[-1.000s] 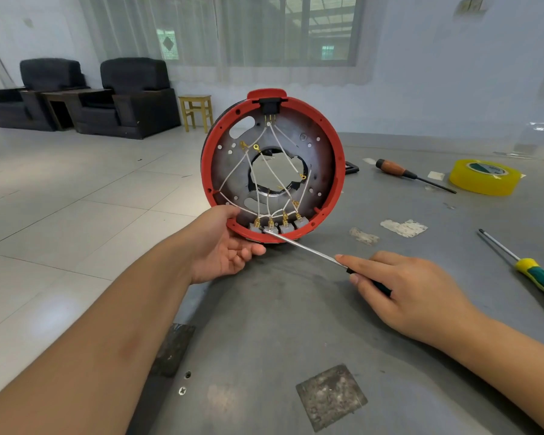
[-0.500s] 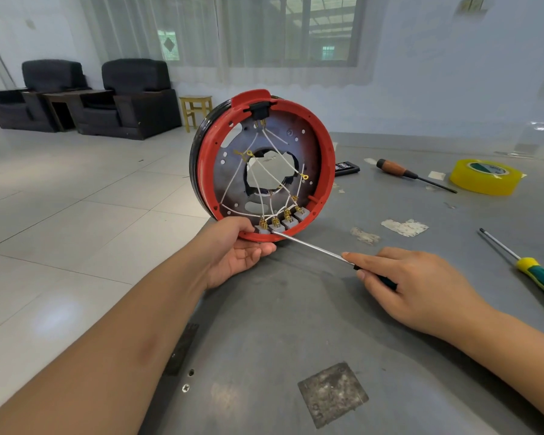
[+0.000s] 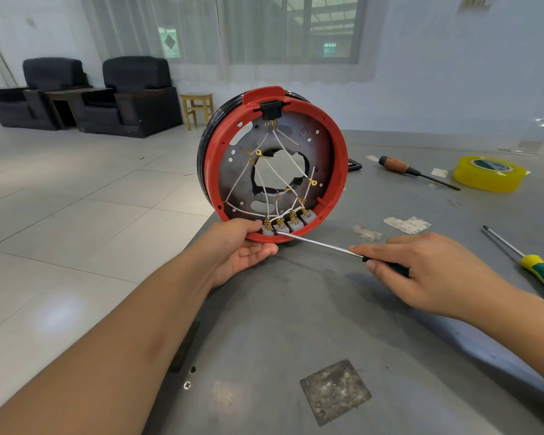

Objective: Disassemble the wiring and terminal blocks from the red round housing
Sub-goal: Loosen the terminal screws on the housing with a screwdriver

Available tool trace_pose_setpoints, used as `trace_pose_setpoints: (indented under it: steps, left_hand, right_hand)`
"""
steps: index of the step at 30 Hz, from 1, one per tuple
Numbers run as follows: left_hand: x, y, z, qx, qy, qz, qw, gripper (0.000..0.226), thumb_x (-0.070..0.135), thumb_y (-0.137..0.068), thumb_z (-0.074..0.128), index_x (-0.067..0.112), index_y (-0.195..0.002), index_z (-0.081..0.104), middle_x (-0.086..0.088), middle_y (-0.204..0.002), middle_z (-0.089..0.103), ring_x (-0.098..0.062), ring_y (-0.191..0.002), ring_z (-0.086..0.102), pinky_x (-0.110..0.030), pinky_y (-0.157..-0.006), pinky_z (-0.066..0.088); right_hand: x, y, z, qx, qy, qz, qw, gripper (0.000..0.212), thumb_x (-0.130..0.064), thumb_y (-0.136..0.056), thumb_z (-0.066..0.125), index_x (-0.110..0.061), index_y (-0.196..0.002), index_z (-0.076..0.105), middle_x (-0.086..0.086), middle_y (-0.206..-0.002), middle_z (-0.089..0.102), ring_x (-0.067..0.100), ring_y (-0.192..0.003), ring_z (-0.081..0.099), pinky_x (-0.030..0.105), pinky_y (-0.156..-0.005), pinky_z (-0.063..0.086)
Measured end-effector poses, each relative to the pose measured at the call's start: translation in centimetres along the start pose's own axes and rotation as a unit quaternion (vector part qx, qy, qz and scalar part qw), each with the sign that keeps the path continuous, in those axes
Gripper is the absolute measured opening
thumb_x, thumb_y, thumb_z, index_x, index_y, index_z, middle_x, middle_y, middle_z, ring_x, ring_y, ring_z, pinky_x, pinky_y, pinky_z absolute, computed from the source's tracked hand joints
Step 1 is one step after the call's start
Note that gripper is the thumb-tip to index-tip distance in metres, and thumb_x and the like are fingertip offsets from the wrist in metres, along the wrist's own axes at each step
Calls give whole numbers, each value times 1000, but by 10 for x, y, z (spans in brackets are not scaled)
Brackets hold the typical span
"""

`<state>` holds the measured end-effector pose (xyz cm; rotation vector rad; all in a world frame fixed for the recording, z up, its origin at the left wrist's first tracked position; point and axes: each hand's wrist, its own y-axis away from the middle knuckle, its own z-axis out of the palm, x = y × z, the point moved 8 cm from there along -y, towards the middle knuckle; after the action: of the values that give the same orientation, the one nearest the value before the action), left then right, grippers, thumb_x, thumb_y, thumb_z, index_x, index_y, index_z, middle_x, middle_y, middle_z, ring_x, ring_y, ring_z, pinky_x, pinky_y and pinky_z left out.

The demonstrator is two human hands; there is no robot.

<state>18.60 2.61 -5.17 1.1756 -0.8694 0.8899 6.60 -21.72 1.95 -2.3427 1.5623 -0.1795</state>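
the red round housing (image 3: 336,146) stands on edge at the near-left corner of the grey table (image 3: 296,309), open face toward the camera, a black band behind its rim. inside sits a grey metal plate with a ragged central hole, crossed by white wires (image 3: 283,171) ending in brass ring lugs. four grey terminal blocks (image 3: 285,226) line the bottom rim, just above the left hand's fingertips. the left hand (image 3: 242,249) grips the lower rim, thumb curled over by the leftmost block, fingers cupped beneath. the right hand (image 3: 427,271) pinches a screwdriver (image 3: 324,245), forefinger laid along the shaft, tip touching the second block. beyond the right knuckles lie a wooden-handled screwdriver (image 3: 402,168), yellow tape (image 3: 489,173) and a green-yellow screwdriver (image 3: 534,265).
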Motion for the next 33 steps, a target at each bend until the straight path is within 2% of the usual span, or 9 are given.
trace_pose_setpoints:
  steps: [10,28,33]
  left_hand:
    - [0,0,-1,13,-9,-4,1000,23,11,-105,59,-8,-114,68,-26,-87,78,-24,-64,78,-22,-47,57]
    - [-1,-1,0,7,-23,-21,999,25,12,-106,56,-7,-109,71,-24,-87,78,-20,-60,76,-22,-47,57]
    - [-3,-2,-1,3,-4,-27,1000,25,13,-105,57,-5,-103,74,-23,-89,79,-20,-64,78,-23,-49,58]
  right_hand:
    - [2,1,1,25,11,-21,999,37,-39,-99,48,-41,-133,64,-19,-81,64,11,-66,61,37,-53,53]
    - [2,5,6,21,-1,-6,1000,37,-38,-99,51,-42,-134,63,-16,-77,64,13,-64,59,40,-52,52]
    - [0,6,11,33,-38,11,999,37,-38,-99,52,-41,-133,64,-20,-78,64,3,-61,50,34,-53,52]
